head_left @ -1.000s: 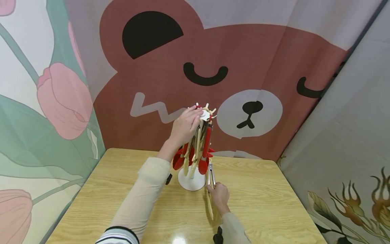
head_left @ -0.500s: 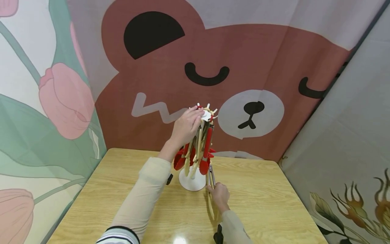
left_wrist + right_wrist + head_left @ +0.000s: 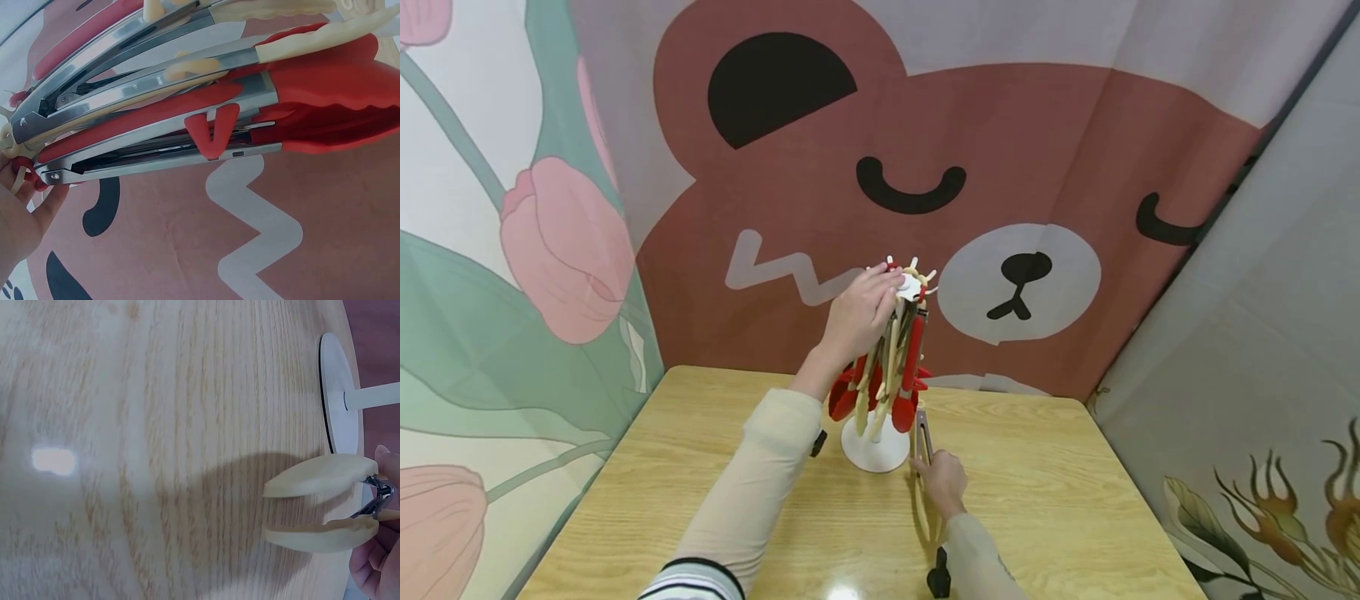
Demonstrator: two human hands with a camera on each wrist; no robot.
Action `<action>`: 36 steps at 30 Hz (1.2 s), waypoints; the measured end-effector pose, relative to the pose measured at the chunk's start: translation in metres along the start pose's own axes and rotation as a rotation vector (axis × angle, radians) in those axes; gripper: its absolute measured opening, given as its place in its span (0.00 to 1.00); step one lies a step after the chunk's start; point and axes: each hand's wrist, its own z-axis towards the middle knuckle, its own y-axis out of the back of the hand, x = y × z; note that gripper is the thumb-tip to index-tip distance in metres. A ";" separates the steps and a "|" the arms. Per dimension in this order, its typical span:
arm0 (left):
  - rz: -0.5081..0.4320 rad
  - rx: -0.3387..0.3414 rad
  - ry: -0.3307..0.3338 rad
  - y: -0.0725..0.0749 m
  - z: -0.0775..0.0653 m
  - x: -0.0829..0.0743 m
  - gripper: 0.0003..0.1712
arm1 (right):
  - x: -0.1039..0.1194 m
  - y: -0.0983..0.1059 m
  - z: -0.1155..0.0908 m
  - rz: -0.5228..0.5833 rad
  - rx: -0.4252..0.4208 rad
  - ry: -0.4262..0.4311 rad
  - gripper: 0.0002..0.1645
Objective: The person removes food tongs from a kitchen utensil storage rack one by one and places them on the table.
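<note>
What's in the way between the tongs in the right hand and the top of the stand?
Red tongs and cream tongs hang close around the white stand, and may bump the held tongs. The left hand also covers part of the stand's top.

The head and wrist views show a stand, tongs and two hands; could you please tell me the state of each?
Stand: upright on the table.
Nearest hanging red tongs: arms spread apart.
Cream tongs: off the stand, in the right hand, tips apart.
Left hand: touching the stand's top.
Right hand: gripping the cream tongs.
</note>
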 end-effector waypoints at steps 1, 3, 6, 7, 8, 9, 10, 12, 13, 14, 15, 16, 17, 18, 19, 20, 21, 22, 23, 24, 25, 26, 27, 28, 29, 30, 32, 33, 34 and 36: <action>0.003 0.000 0.000 0.000 0.000 0.000 0.20 | 0.001 0.000 0.000 0.003 0.001 0.000 0.30; 0.008 -0.002 0.001 0.000 -0.001 0.000 0.20 | 0.002 0.001 0.000 0.007 0.002 0.006 0.30; 0.012 0.002 0.005 0.000 -0.001 0.000 0.20 | 0.003 0.002 0.000 0.011 0.011 0.009 0.30; 0.011 0.005 0.008 0.000 -0.002 0.000 0.20 | 0.003 0.002 0.001 0.010 0.017 0.011 0.30; 0.010 0.007 0.011 0.000 -0.002 0.000 0.20 | 0.003 0.002 0.001 0.010 0.023 0.010 0.30; 0.008 0.009 0.013 0.000 -0.002 0.000 0.20 | 0.003 0.001 0.001 0.010 0.030 0.011 0.29; 0.006 0.009 0.016 0.000 -0.003 0.001 0.20 | 0.003 0.000 0.001 0.011 0.037 0.009 0.29; 0.005 0.008 0.015 -0.001 -0.003 0.001 0.20 | 0.001 -0.002 0.002 0.011 0.048 0.008 0.28; 0.005 0.007 0.014 -0.001 -0.003 0.001 0.20 | 0.000 -0.003 0.002 0.010 0.048 0.010 0.28; 0.005 0.004 0.013 -0.001 -0.004 0.001 0.20 | 0.000 -0.004 0.002 0.011 0.047 0.012 0.28; 0.006 0.003 0.012 -0.001 -0.004 0.001 0.20 | -0.001 -0.005 0.003 0.011 0.046 0.014 0.27; 0.007 0.001 0.011 -0.001 -0.004 0.001 0.20 | -0.002 -0.006 0.003 0.013 0.045 0.013 0.28; 0.007 0.001 0.010 -0.001 -0.004 0.001 0.20 | -0.002 -0.007 0.003 0.012 0.043 0.014 0.28; 0.008 -0.001 0.009 0.000 -0.004 0.001 0.20 | -0.003 -0.007 0.003 0.012 0.042 0.013 0.28; 0.008 -0.001 0.008 0.000 -0.003 0.001 0.20 | -0.003 -0.007 0.003 0.012 0.042 0.013 0.28; 0.010 -0.002 0.007 0.000 -0.003 0.001 0.20 | -0.003 -0.007 0.003 0.013 0.043 0.012 0.29; 0.011 -0.002 0.006 0.000 -0.003 0.001 0.20 | -0.003 -0.008 0.003 0.011 0.047 0.009 0.29; 0.011 -0.003 0.004 0.000 -0.003 0.001 0.20 | -0.003 -0.007 0.003 0.011 0.049 0.009 0.29; 0.011 -0.003 0.003 0.000 -0.003 0.001 0.20 | -0.002 -0.008 0.003 0.009 0.049 0.013 0.29; 0.012 -0.002 0.002 0.000 -0.003 0.001 0.20 | -0.002 -0.008 0.004 0.009 0.050 0.012 0.29; 0.013 -0.002 0.001 0.000 -0.002 0.001 0.20 | -0.002 -0.008 0.004 0.008 0.052 0.012 0.29; 0.013 -0.001 0.002 0.000 -0.002 0.001 0.20 | -0.001 -0.008 0.004 0.009 0.053 0.011 0.29; 0.013 -0.001 0.001 0.000 -0.002 0.001 0.20 | -0.001 -0.008 0.004 0.010 0.052 0.013 0.29; 0.014 0.000 0.001 0.001 -0.002 0.001 0.20 | -0.001 -0.008 0.005 0.011 0.052 0.013 0.29; 0.014 0.000 0.001 0.000 -0.002 0.001 0.20 | -0.001 -0.008 0.005 0.015 0.053 0.013 0.29; 0.013 0.001 0.001 0.000 -0.002 0.001 0.20 | -0.001 -0.008 0.005 0.019 0.054 0.011 0.29; 0.009 -0.001 0.000 0.000 -0.001 0.001 0.20 | -0.001 -0.008 0.005 0.021 0.054 0.016 0.29; 0.008 0.000 0.001 0.000 -0.001 0.001 0.20 | -0.001 -0.009 0.005 0.022 0.056 0.014 0.29; 0.006 0.000 0.002 0.000 -0.001 0.001 0.20 | -0.001 -0.009 0.005 0.021 0.056 0.012 0.29; 0.003 0.000 0.005 0.000 -0.001 0.000 0.20 | -0.002 -0.010 0.006 0.020 0.056 0.009 0.28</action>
